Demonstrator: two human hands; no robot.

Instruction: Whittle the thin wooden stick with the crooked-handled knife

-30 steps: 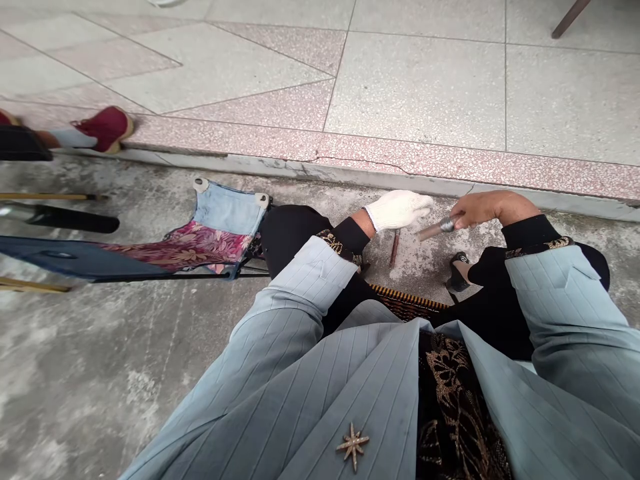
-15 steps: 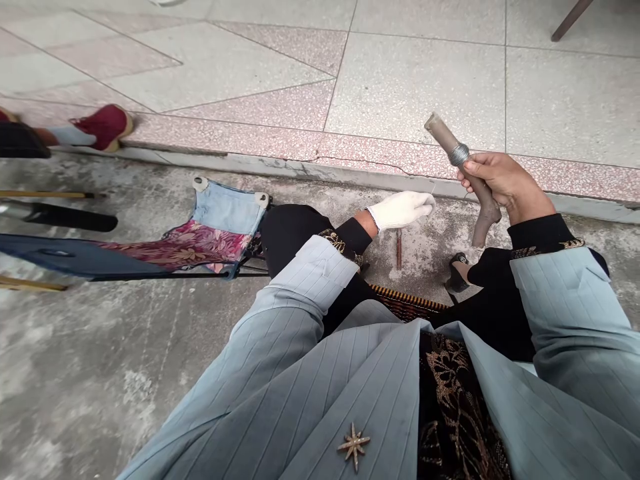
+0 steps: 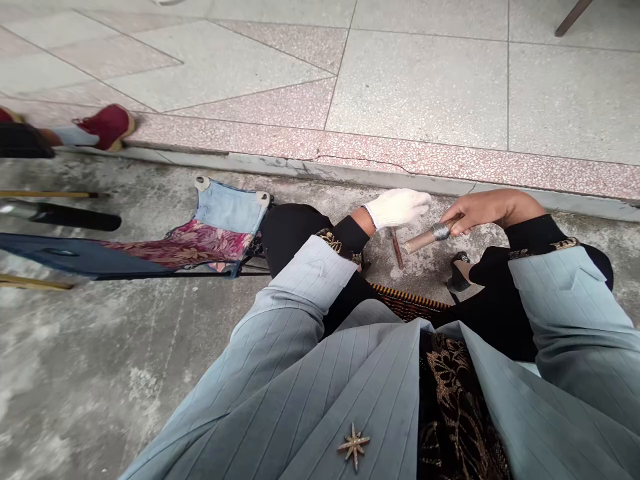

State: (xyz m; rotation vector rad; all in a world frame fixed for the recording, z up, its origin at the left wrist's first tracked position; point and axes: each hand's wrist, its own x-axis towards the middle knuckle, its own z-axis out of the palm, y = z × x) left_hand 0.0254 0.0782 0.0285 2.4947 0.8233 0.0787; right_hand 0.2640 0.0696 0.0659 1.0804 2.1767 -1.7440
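On the concrete ground (image 3: 100, 373), just before the person's knees, the bare right hand (image 3: 487, 210) is closed around a wooden stick with a metal ring (image 3: 429, 236), its free end low beside a small rusty rod (image 3: 397, 248). The gloved left hand (image 3: 399, 207) holds the top of this rod, near the tiled step (image 3: 350, 143). Further left lies a folding stool (image 3: 210, 233).

Curb (image 3: 280, 163) blocks ahead; stool (image 3: 220, 230) left (concrete (image 3: 100, 373) open).
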